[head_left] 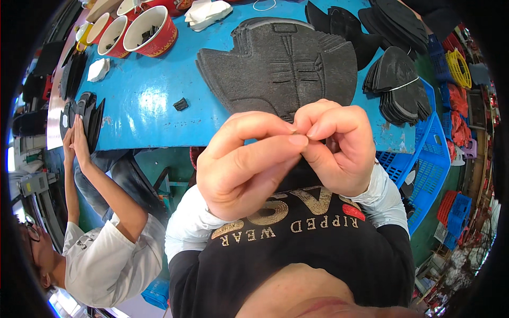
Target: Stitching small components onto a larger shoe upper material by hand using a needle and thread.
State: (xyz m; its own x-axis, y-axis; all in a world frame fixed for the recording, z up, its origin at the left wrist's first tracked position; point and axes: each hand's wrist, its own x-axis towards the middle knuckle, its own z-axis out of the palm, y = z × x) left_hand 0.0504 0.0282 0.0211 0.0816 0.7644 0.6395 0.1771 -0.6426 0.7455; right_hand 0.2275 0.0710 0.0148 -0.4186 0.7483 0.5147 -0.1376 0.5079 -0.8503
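My left hand [246, 164] and my right hand [339, 146] meet in front of my chest, each with thumb and forefinger pinched. Their fingertips nearly touch. Whatever sits in the pinch is too small to name. Just beyond them, on the blue table [143, 127], lies a thick stack of dark grey shaped fabric pieces [281, 69] with stitched lines and a centre seam. My hands cover a bit of its near edge. To the left of the stack rests a small black scrap or bundle [181, 104].
Red-and-white paper tubs [151, 34], some holding small black bits, stand at the far left. Black cut pieces [397, 85] are stacked at the right, by a blue plastic crate [429, 169]. At the left, a co-worker [111, 254] handles black pieces [87, 119] on the table edge.
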